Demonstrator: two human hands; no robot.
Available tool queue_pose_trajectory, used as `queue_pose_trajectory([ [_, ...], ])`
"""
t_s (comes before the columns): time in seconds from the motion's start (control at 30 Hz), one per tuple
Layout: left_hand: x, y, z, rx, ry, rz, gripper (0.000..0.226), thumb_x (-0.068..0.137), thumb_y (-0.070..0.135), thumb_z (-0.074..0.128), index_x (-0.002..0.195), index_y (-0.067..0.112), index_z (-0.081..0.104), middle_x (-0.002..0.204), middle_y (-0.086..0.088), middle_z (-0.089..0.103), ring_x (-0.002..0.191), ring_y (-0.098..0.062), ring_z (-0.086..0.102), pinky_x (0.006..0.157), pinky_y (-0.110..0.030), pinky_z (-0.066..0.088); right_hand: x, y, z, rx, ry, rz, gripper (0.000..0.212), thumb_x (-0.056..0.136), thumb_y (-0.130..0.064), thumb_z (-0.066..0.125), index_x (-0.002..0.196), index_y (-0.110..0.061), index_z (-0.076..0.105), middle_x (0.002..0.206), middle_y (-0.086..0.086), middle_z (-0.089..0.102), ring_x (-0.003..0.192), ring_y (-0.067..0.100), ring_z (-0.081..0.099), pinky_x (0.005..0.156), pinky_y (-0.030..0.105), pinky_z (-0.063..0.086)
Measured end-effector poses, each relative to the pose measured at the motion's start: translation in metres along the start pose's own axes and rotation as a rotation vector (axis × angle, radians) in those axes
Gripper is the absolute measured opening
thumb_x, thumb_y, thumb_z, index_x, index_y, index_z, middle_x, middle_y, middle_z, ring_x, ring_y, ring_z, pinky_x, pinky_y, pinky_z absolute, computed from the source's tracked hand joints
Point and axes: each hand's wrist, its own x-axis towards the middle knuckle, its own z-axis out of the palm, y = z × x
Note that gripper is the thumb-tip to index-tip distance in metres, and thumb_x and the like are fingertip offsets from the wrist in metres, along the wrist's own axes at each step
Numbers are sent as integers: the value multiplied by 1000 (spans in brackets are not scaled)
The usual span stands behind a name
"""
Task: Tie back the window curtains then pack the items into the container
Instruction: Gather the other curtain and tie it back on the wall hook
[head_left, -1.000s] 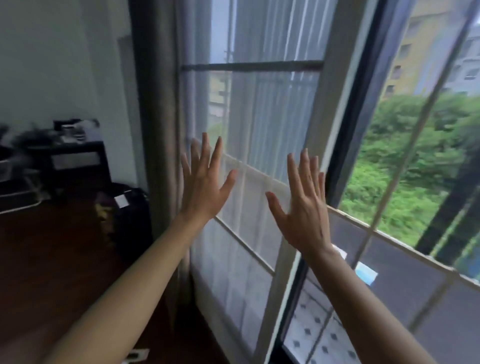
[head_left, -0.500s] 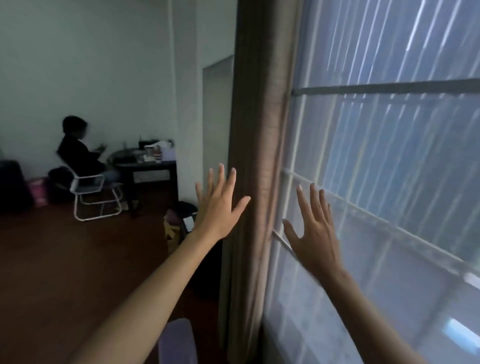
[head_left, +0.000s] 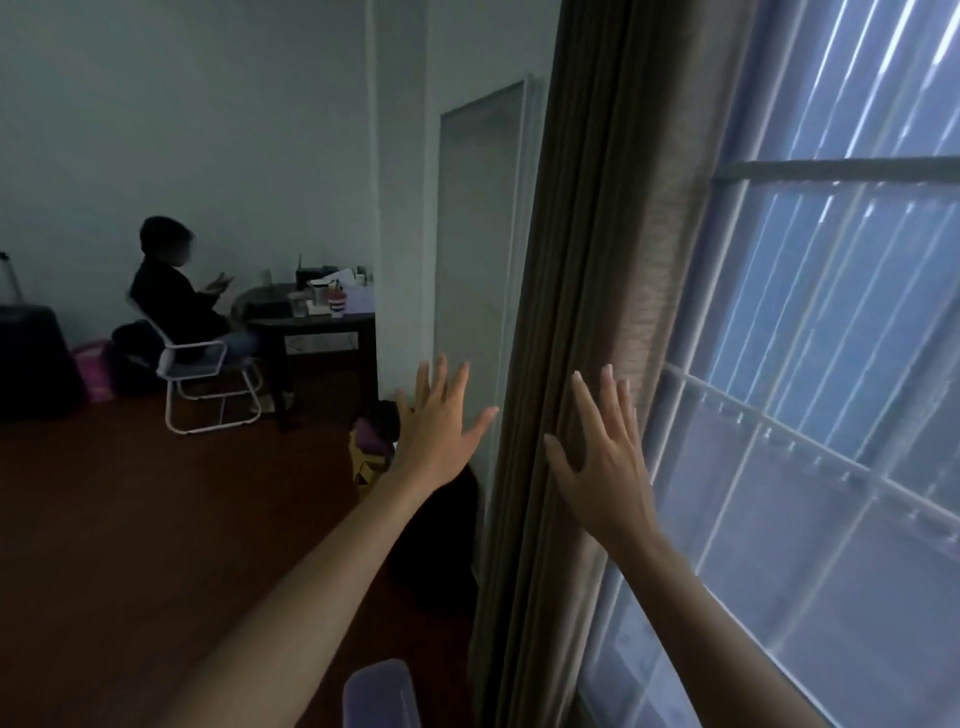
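Note:
A brown-grey curtain (head_left: 582, 291) hangs gathered in folds down the middle of the view, at the left edge of the window (head_left: 831, 364). My right hand (head_left: 602, 457) is open with fingers spread, lying flat against the curtain's right side. My left hand (head_left: 439, 423) is open too, fingers spread, held in the air just left of the curtain without touching it. A sheer white curtain covers the window panes. The corner of a translucent container (head_left: 382, 693) shows at the bottom, under my left forearm.
A person sits on a white chair (head_left: 208, 374) at a dark table (head_left: 311, 322) with several small items, far left. A dark suitcase (head_left: 31, 358) stands at the left edge. Dark bags (head_left: 436, 545) and a yellow-purple item (head_left: 369, 452) lie on the wooden floor by the curtain.
My view has swung left from the open window to the gathered curtain and the room. Both hands stayed raised and open; the right one now rests on the curtain.

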Motion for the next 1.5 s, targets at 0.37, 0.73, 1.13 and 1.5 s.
queue_pose_trajectory([
  [0.37,106,-29,31,-131,-2,67,61,97,54,35,151,26,23,162,-2,1,149,-21,-4,118,-52,-8,80,-1,57,68,32,-72,74,95,-30,59,155,-22,17,164,0,-3,150,15,-11,121,41,17],
  [0.73,186,-36,70,-337,92,86,47,97,47,45,137,22,47,144,-2,46,138,-23,35,115,-55,16,130,5,86,96,128,-74,73,94,-23,60,155,-17,19,164,4,2,151,18,1,117,35,20],
  [1.13,260,-10,97,-868,72,260,46,94,22,61,135,6,49,134,-6,56,119,-16,53,103,-34,42,130,11,92,-64,162,33,71,95,-25,58,155,-17,20,164,1,5,150,10,1,118,19,8],
  [1.5,323,-60,124,-945,-9,498,12,97,13,55,99,2,54,80,-14,69,67,-20,60,52,-8,37,155,-31,130,-232,240,252,67,98,-30,54,155,-23,19,164,-5,4,150,7,4,118,25,15],
])
